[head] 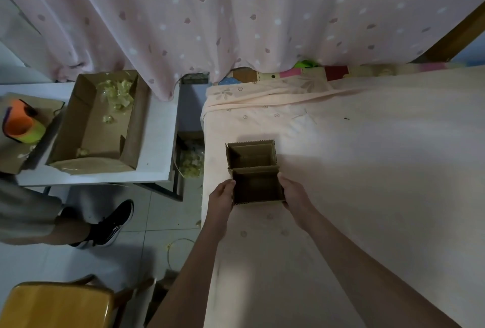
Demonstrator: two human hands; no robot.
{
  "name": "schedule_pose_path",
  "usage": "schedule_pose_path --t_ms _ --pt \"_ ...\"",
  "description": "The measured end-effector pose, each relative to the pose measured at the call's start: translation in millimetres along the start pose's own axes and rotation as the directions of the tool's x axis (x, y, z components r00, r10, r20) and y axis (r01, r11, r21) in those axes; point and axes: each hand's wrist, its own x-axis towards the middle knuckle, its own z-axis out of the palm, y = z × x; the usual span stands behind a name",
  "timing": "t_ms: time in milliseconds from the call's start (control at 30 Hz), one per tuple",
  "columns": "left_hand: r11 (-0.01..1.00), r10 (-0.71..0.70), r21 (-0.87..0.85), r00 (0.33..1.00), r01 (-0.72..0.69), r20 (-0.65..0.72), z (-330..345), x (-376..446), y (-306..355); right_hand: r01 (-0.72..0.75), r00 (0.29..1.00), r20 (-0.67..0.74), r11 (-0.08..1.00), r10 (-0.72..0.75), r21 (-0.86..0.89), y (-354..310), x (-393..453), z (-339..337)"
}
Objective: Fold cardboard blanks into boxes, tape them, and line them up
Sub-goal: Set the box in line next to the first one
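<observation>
Both hands are holding the near box (258,186) between them: the left hand (221,194) is pressing its fingers flat along the box's left wall, and the right hand (295,194) is doing the same on the right wall with the thumb at the upper rim. Neither grip is curling round the cardboard; the fingers are lying fairly straight against the sides. Both forearms are reaching in from the lower edge of the view.

The near box is sitting open-topped on the bed (367,170), close to the bed's left edge. A second open box (252,154) is standing directly behind it, the two touching wall to wall in a line running away from the person. Whether tape is on either box cannot be told.

To the left, a white table (157,131) is carrying a large shallow cardboard carton (86,149) with crumpled yellowish scraps (118,91) lying in it. Beside the carton, a roll (22,124) in orange and yellow-green is resting on a flat cardboard sheet (10,159). More scraps are lying on the floor (144,222) between table and bed.

A pink patterned curtain (236,12) is hanging behind the bed and table. A second person's leg and black shoe (110,225) are showing at the left, and a yellow wooden stool (57,304) is standing at the lower left corner.
</observation>
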Motion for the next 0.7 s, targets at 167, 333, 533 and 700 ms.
schedule_pose_path --t_ms 167,333,533,700 --pt "0.992 0.105 0.065 0.994 -0.106 0.012 -5.2 -3.8 5.8 0.018 1.000 -0.015 1.000 -0.017 0.002 -3.3 -5.3 -1.4" --pt "0.994 0.083 0.080 0.996 -0.081 -0.027 -4.2 -8.3 3.3 0.015 1.000 -0.008 1.000 -0.015 0.000 -3.1 -9.7 0.9" --pt "0.996 0.065 0.060 0.996 -0.061 -0.064 -9.3 -9.2 -3.8 -0.032 0.999 -0.034 0.999 0.032 -0.011 -2.9 -6.8 4.3" --pt "0.999 0.026 0.044 0.998 -0.023 -0.060 -10.4 -6.8 -2.1 -0.052 0.999 -0.009 0.997 0.051 -0.061 -6.5 -2.0 5.7"
